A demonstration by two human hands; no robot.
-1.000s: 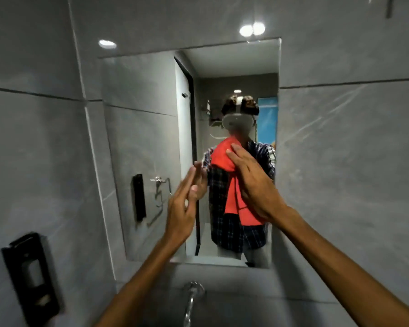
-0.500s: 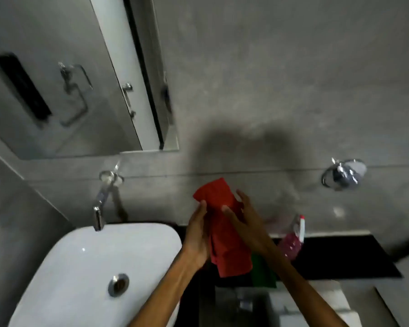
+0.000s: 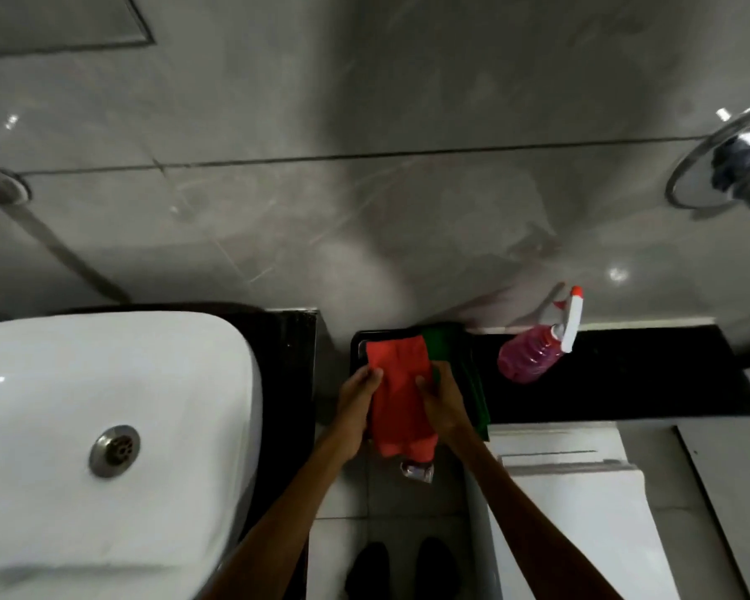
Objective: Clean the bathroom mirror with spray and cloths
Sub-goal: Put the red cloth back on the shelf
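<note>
A red cloth (image 3: pixel 397 391) hangs folded between both hands over the left end of a black ledge (image 3: pixel 624 383). My left hand (image 3: pixel 356 400) grips its left edge and my right hand (image 3: pixel 440 400) grips its right edge. A green cloth (image 3: pixel 460 352) lies on the ledge just behind and right of the red one, partly covered by it. A spray bottle (image 3: pixel 533 355) with pink liquid and a white trigger head stands on the ledge to the right. Only the mirror's bottom corner (image 3: pixel 61 23) shows at the top left.
A white basin (image 3: pixel 105 426) with a metal drain fills the lower left. A white toilet tank and lid (image 3: pixel 581 491) sit below the ledge at the right. A chrome wall fitting (image 3: pixel 728 166) juts out at the upper right. My shoes (image 3: pixel 401 569) stand on the tiled floor.
The view has swung from the mirror down to the ledge. Both hands have carried the red cloth from the mirror down to the ledge's left end, beside the green cloth.
</note>
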